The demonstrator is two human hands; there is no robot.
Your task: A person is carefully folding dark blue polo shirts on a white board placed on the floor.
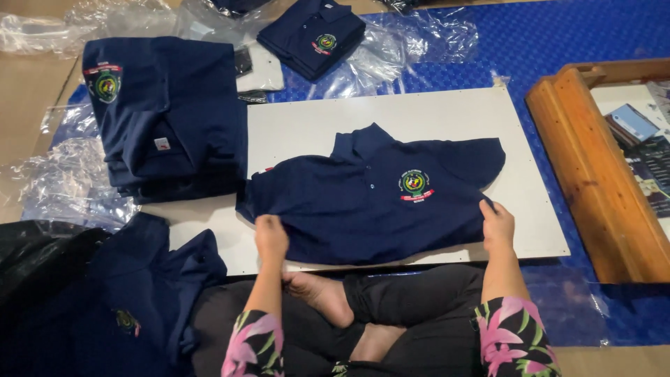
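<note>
A navy polo shirt with a round chest badge lies face up on a white board, collar away from me. My left hand grips its lower left edge. My right hand pinches the lower right edge near the sleeve. Both hands rest at the shirt's near side, above my crossed legs.
A stack of folded navy shirts sits at the board's left. Another folded pile lies on clear plastic bags at the back. Loose navy shirts heap by my left knee. A wooden tray stands right on a blue mat.
</note>
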